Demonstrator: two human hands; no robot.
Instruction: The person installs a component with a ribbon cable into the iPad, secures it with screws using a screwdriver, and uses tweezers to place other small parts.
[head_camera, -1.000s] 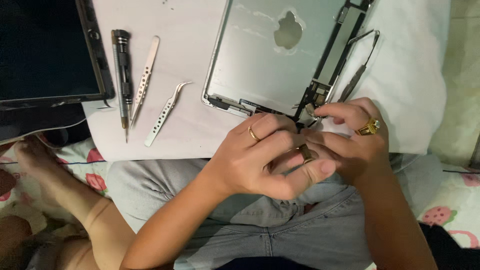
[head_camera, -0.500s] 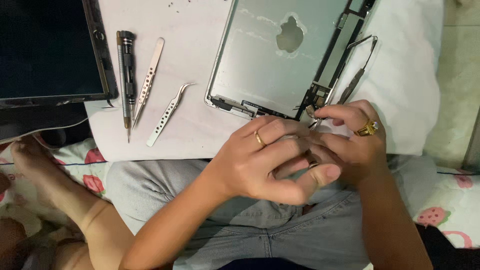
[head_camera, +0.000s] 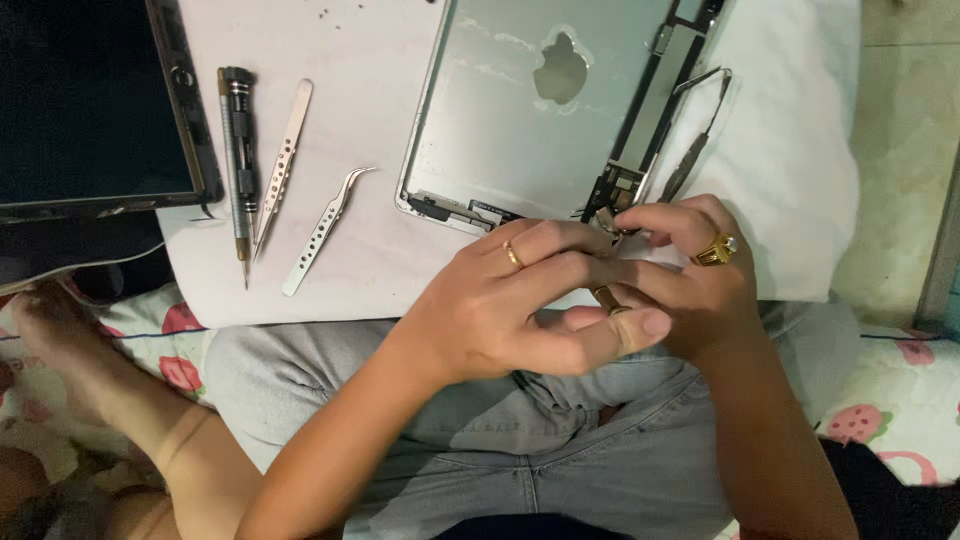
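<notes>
Both hands, the left hand (head_camera: 510, 310) and right hand (head_camera: 700, 270), are pressed together, pinching a tiny part at the corner of the open tablet shell (head_camera: 530, 120) on the bench; it might slip and get lost

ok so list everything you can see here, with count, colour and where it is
tablet back shell: 1, silver, opened, top centre on the white pad
white pad: 1, white, under shell and tools
screen panel: 1, black, top left
screwdriver: 1, dark grey, left on the pad
straight tweezers: 1, silver, right beside the screwdriver
curved tweezers: 1, silver, right of the straight pair
flex cable strip: 1, dark, beside the shell's right edge
patterned sheet: 1, white with red fruit print, bottom corners
grey trousers: 1, grey, bottom centre
left hand: 1, gold ring, fingers at the shell's lower corner
right hand: 1, large gold ring, fingers pinching at the same corner; what they grip is hidden
</notes>
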